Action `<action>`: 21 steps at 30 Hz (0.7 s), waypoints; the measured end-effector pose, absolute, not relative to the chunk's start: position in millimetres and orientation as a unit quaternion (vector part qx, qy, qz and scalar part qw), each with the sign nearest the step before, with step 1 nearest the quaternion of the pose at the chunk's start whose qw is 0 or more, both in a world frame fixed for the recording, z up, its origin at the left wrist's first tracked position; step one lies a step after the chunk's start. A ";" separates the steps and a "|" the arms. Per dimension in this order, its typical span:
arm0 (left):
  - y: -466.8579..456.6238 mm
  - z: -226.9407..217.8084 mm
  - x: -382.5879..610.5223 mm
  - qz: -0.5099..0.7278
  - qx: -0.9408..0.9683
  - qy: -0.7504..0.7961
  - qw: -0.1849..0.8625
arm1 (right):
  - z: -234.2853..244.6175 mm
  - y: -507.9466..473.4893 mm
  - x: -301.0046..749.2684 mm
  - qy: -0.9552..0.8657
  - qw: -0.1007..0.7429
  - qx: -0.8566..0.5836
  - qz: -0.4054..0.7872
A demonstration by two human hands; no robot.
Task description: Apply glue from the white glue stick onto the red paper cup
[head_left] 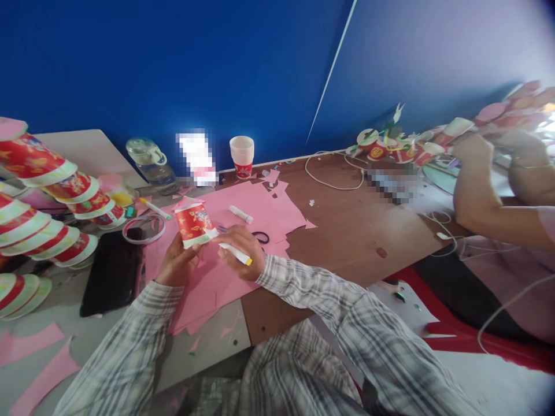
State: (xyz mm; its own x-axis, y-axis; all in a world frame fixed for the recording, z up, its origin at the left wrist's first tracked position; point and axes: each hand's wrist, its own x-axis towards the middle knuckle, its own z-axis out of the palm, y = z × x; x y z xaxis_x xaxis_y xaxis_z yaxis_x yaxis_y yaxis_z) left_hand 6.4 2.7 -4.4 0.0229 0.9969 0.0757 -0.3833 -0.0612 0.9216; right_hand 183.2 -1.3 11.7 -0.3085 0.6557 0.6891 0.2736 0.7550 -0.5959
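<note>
A red patterned paper cup (193, 224) is held in my left hand (177, 261), tilted over pink paper sheets (269, 202). My right hand (243, 251) grips a white marker (235, 253) with a yellow end; its fingertips are close to the cup's rim, and whether they touch it I cannot tell. A white cap-like tube (241, 214) lies on the pink paper just beyond my right hand. Scissors (261, 237) with dark handles rest partly hidden behind the right hand.
Stacked red cups (56, 237) lean at the left near a black phone (110, 271). A water bottle (151, 164), a lit screen (198, 159) and white cups (241, 153) stand along the wall. A co-worker's arms (481, 179) rest at the right by more cups (403, 149) and cables.
</note>
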 end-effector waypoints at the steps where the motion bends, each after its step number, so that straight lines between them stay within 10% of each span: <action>1: 2.8 -4.7 6.5 0.598 0.417 0.366 0.578 | 11.8 -1.1 183.3 -0.785 0.508 -0.298 0.190; 21: 2.2 -3.2 7.9 0.612 0.408 0.361 0.573 | 8.5 -0.6 183.2 -0.791 0.506 -0.289 0.185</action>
State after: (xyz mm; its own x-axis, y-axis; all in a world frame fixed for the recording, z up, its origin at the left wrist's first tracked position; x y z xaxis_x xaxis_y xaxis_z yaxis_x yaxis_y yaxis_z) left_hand 7.9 2.2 -3.2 -0.0089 0.9963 0.0858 -0.4072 -0.0820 0.9097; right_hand 183.2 -0.6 8.5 -0.3212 0.6440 0.6943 0.2697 0.7650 -0.5849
